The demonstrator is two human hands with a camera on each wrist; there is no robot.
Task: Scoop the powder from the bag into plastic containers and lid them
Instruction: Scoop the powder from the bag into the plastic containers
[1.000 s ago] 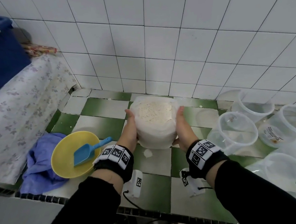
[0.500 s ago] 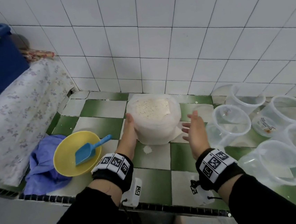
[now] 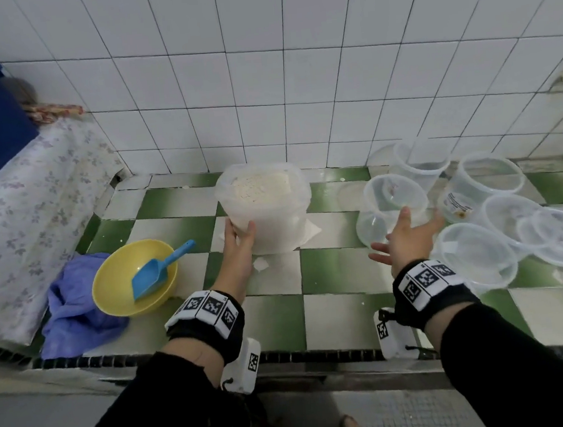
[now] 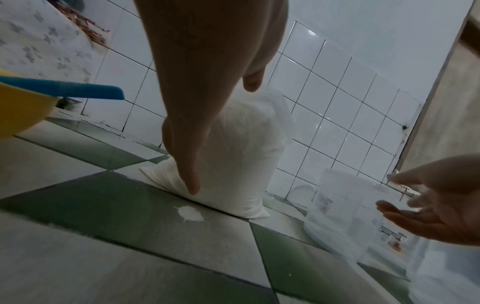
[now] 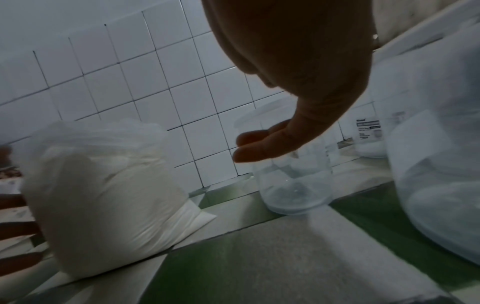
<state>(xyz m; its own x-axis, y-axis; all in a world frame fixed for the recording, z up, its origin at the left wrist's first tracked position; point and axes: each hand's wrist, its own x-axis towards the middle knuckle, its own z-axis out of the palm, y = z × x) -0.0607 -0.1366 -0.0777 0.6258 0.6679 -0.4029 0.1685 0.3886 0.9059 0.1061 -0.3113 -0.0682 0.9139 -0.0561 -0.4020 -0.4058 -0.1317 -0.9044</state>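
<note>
**Bag steadied, right hand reaching for a tub**

The clear plastic bag of white powder stands open-mouthed on the green-and-white checked tile counter, close to the white tiled wall. The left hand rests flat against the bag's near side, fingers straight, thumb raised along it. The right hand hovers to the right of the bag, fingers spread and holding nothing, just in front of a clear round plastic container.

The likely trouble: the bag is soft and propped only on one side, so it may slump and spill if the left hand lets go. A small white blot of spilled powder already lies at the bag's foot.

Right of the bag, the empty clear plastic containers crowd together, some touching, so lifting one could knock its neighbours. Left of the bag, a blue plastic scoop lies in a yellow bowl, beside a crumpled blue cloth. I cannot make out any lids for certain.
</note>
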